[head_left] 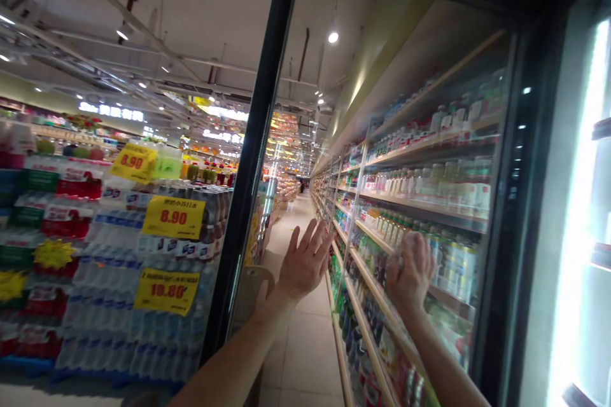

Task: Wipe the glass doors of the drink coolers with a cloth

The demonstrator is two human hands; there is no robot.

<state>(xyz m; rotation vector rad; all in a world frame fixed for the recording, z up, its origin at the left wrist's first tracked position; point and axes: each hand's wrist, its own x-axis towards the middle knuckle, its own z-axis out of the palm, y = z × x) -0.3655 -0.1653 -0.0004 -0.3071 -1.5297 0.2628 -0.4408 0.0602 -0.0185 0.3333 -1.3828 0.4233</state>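
Note:
My left hand (305, 261) is raised with its fingers spread in front of the glass door (329, 95), palm toward the pane. It looks laid against the glass, though exact contact is hard to make out. Further right, my right hand (411, 267) is up at the same pane with its fingers bent together. A pale patch shows at its fingers, too blurred to name. The door's dark frame (255, 121) runs down to the left of my hands.
Through the glass appear shelves of bottles (429, 181) and a tiled aisle floor (305, 343). On the left stand stacked packs of bottled water (107, 286) with yellow price signs (174, 216). A bright light strip (585, 203) lines the cabinet at right.

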